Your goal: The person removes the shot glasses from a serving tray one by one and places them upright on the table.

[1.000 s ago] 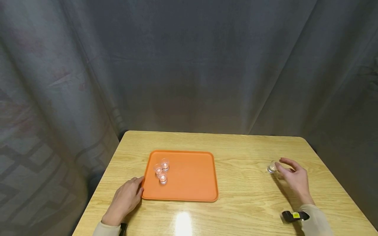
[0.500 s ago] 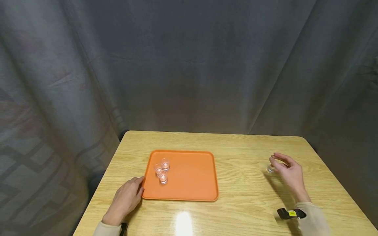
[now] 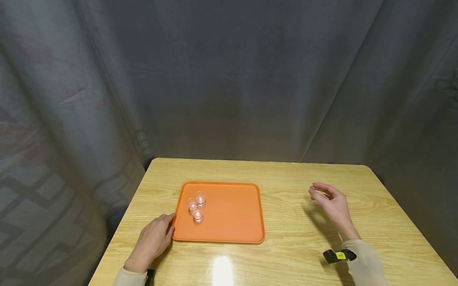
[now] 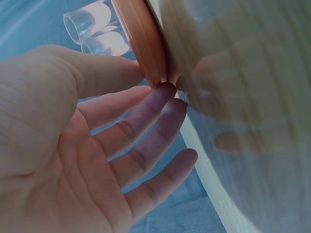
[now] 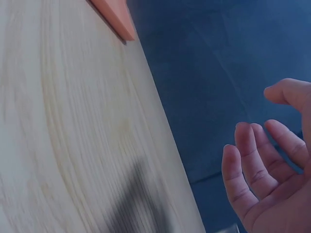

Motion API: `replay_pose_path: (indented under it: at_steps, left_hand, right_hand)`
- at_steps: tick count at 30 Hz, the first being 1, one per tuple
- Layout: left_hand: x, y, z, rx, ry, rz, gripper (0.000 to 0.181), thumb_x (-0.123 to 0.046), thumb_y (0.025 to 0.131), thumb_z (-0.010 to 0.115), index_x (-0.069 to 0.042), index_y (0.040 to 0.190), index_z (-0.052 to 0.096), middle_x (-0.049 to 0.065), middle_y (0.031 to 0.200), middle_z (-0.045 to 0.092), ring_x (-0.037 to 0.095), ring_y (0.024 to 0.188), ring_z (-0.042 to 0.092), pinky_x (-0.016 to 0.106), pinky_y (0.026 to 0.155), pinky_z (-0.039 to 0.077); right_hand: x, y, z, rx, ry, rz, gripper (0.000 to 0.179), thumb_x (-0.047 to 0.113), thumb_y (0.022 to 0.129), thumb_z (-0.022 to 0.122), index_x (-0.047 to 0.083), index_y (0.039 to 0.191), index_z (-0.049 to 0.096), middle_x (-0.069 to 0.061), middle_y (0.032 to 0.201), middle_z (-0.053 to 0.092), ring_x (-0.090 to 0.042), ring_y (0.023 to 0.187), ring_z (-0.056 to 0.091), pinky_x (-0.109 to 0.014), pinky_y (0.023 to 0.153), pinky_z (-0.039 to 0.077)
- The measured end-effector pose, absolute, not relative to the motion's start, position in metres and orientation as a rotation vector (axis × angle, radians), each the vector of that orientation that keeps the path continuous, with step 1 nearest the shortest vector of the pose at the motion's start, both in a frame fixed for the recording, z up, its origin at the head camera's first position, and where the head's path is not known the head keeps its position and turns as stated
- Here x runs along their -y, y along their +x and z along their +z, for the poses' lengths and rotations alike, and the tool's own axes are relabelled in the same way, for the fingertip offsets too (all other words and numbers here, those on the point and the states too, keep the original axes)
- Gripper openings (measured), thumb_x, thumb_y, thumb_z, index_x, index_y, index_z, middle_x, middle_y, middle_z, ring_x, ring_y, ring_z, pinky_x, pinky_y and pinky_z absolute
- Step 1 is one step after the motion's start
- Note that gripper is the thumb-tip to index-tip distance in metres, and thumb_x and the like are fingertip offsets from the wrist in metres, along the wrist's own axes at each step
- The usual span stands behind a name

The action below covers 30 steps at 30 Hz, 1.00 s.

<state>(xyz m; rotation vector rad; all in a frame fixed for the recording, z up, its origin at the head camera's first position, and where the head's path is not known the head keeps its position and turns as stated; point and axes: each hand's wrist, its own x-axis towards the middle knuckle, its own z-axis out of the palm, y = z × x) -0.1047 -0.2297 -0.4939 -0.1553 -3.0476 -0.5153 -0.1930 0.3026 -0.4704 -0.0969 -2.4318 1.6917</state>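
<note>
My left hand [image 3: 154, 238] rests on the table at the left rim of an orange tray [image 3: 232, 214]. In the left wrist view its thumb and fingertips touch the tray's outer edge, the fingers fairly straight. Three small clear shot glasses [image 3: 198, 215] stand close together on the tray's left part. Above the table, to the right of the tray, my right hand [image 3: 332, 204] hovers with fingers loosely bent. Nothing shows between its thumb and fingers in the right wrist view. The single glass seen there earlier is hidden behind this hand in the head view.
The wooden table [image 3: 286, 254] spreads around the tray, with a bright light reflection at its near edge. Grey curtains [image 3: 229, 87] hang behind and at both sides. A black wrist strap [image 3: 338, 256] sits on the right forearm.
My right hand has moved left from beside the single glass, over its spot, and now covers it in the head view. The left hand, tray and three glasses have stayed put.
</note>
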Motion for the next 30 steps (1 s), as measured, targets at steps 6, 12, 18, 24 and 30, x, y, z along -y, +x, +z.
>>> replay_pose_path:
  at_steps: [6,12,18,24,30]
  left_hand:
    - [0.230,-0.106,-0.494,3.049,-0.151,-0.518,0.042,-0.010,0.097,0.075,0.001,0.137,0.068,0.016,0.117,0.074,0.035,0.105,0.073,0.054,0.089,0.060]
    - [0.230,-0.105,-0.494,3.044,-0.155,-0.526,0.042,-0.010,0.097,0.074,0.001,0.137,0.069,0.016,0.117,0.074,0.035,0.105,0.073,0.054,0.089,0.060]
    - [0.230,-0.105,-0.495,3.052,-0.150,-0.523,0.042,-0.010,0.097,0.074,0.001,0.137,0.069,0.016,0.117,0.074,0.035,0.105,0.073,0.055,0.089,0.060]
    - [0.231,-0.105,-0.495,3.051,-0.147,-0.514,0.041,-0.011,0.097,0.075,0.001,0.136,0.069,0.015,0.115,0.074,0.035,0.104,0.073,0.054,0.087,0.060]
    - [0.231,-0.105,-0.495,3.049,-0.151,-0.519,0.041,-0.011,0.097,0.075,0.001,0.136,0.069,0.015,0.114,0.074,0.035,0.103,0.073,0.054,0.087,0.060]
  right_hand:
    - [-0.287,-0.197,-0.472,2.453,-0.045,1.717,0.042,0.026,0.102,0.075,-0.001,0.134,0.066,0.033,0.102,0.070,0.005,0.086,0.072,-0.022,0.074,0.062]
    - [-0.271,-0.200,-0.476,2.467,-0.033,1.761,0.046,0.024,0.101,0.076,-0.004,0.136,0.065,0.031,0.103,0.070,0.004,0.084,0.071,-0.022,0.074,0.062]
    - [-0.251,-0.203,-0.483,2.483,-0.008,1.789,0.046,0.020,0.100,0.076,-0.007,0.136,0.065,0.015,0.110,0.074,0.003,0.083,0.071,-0.027,0.075,0.063]
    - [-0.226,-0.205,-0.486,2.496,0.030,1.841,0.045,0.018,0.099,0.077,-0.007,0.135,0.065,-0.014,0.125,0.074,0.000,0.083,0.070,-0.026,0.076,0.063]
    - [-0.200,-0.205,-0.487,2.494,0.092,1.892,0.041,0.015,0.098,0.078,-0.006,0.132,0.068,-0.025,0.131,0.071,-0.008,0.080,0.072,-0.026,0.073,0.062]
